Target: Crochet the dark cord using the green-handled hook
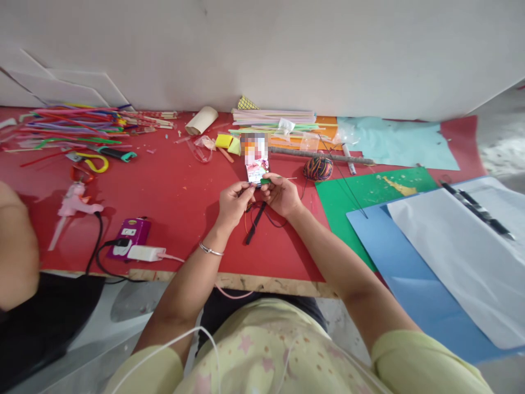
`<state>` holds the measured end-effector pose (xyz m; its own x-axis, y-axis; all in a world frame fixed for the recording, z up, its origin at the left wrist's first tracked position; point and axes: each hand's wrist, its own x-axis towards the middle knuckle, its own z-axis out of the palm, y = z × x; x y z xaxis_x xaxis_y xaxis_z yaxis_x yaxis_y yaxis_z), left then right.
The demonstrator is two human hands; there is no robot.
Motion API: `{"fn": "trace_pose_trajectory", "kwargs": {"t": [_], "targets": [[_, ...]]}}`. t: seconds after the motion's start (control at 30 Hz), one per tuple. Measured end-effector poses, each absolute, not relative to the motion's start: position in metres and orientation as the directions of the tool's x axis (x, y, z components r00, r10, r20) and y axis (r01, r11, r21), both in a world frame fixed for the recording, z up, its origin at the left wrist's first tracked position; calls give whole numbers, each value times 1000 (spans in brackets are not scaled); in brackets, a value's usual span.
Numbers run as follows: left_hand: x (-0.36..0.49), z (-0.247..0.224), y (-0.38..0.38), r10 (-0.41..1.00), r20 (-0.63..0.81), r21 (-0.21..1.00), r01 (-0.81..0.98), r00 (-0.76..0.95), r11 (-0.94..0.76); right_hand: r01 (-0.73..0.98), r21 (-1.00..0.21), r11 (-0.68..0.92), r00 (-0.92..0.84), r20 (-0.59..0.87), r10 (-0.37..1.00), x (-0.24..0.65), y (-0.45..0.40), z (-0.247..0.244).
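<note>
At the middle of the red table, my left hand (235, 201) has its thumb and fingers pinched together at the lower end of a lit phone (257, 158); what they grip is too small to make out. My right hand (281, 194) is close beside it, fingers curled with a small green piece (266, 181) between them. Dark thread loops below both hands, near a short black stick (255, 223). To the right lies a multicoloured yarn ball (318, 168).
Pipe cleaners (77, 123), scissors (96, 162), a pink glue gun (74, 202) and a purple power socket (139, 232) lie left. Green card (348, 202) and a blue folder (410, 273) with paper lie right. Another person's arm (16, 246) shows at far left.
</note>
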<state>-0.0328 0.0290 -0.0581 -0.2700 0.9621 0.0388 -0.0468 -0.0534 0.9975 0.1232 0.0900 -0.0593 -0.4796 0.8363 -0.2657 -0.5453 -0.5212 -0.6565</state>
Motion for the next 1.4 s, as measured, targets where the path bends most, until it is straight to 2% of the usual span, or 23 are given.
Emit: {"fn": "trace_pose_trajectory", "kwargs": {"t": [1.0,1.4], "targets": [[-32,-58,28,967,36,997,-60,-252,-53,-535,-678,-503,-459,-266,848,121,87,-56],[-33,-54,27,971,45,998,-38,-234,-55,-488,-724,-488,-446,-274,852,119,87,-59]]}}
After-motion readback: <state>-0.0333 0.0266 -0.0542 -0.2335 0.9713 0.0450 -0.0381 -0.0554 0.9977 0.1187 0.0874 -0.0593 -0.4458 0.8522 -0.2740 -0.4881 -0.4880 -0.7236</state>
